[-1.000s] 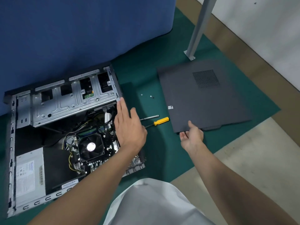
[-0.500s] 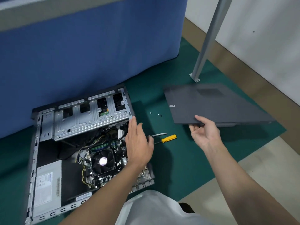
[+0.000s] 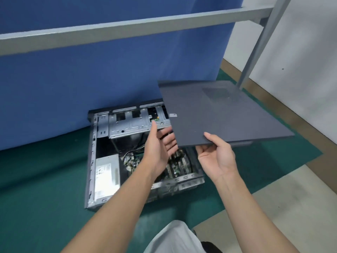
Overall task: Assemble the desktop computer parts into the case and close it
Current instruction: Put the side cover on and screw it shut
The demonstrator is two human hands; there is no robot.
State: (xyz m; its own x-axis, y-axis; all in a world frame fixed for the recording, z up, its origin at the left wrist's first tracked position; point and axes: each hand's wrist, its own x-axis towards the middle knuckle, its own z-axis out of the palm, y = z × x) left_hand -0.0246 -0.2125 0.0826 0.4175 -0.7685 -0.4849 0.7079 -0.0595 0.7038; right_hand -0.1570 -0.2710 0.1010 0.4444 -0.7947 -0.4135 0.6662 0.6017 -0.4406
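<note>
Pinching panel [image 3: 218, 114] above case [image 3: 91, 161] with right hand [image 3: 217, 157], thumb on top. Holding left hand [image 3: 160, 147] straight-fingered beneath panel corner. Sitting inside case: power supply [image 3: 106, 176], board [image 3: 179, 167].

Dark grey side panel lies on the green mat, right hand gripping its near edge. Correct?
No. Head view: the dark grey side panel is up in the air, off the green mat; the right hand grips its near edge.

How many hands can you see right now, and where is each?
2. The right hand grips the near edge of the side panel, holding it above the open computer case. The left hand, fingers straight, reaches at the panel's near-left corner; contact is unclear.
</note>
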